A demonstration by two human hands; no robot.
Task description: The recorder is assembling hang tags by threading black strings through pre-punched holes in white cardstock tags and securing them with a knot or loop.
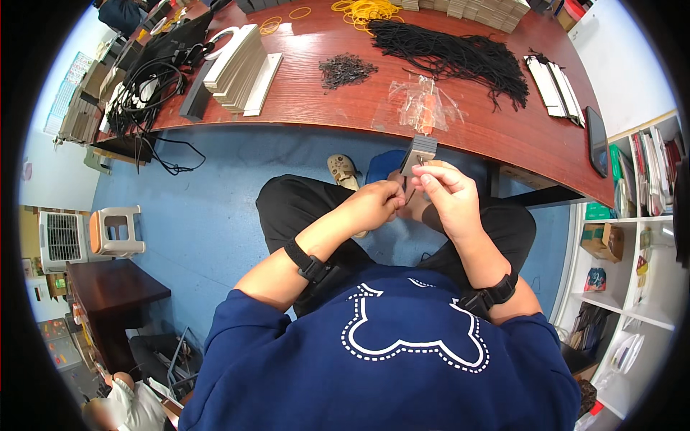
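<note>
My left hand is closed in a pinch, with a thin dark cord at its fingertips. Just to its right, my right hand pinches the upper part of the same cord, its fingers curled. Directly beyond the fingertips, a small block of stacked grey cards juts out at the table's near edge. Whether the cord is joined to that block I cannot tell. Behind it on the table lies crumpled clear plastic wrap around an orange item.
On the red-brown table lie a bundle of black cords, a pile of small black pieces, yellow rubber bands, a row of grey cards, white strips and a phone. White shelves stand at right.
</note>
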